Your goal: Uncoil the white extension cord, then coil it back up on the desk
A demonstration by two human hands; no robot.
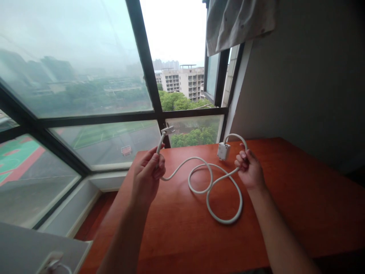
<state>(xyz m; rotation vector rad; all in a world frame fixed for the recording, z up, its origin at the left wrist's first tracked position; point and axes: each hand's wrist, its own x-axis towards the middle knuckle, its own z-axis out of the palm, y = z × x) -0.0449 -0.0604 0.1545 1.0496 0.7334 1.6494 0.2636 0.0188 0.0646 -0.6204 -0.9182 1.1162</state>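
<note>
A white cable point(225, 220) lies in loose loops on the reddish-brown table point(176, 236), with both its ends raised. My left hand point(149, 167) is closed round the cable just below one end, where a white plug point(168, 130) with metal prongs points up and to the right. On the other side my right hand point(249, 167) grips the cable a short way from its second end. From that hand the cable arches over to the left, and a white blocky connector point(224, 151) hangs from it above the far part of the table.
Dark-framed windows point(99, 121) stand behind and left of the table, one pane swung open. A grey curtain point(239, 23) hangs at upper right beside a dark wall point(308, 83). A wall socket point(54, 262) with a white plug sits at lower left.
</note>
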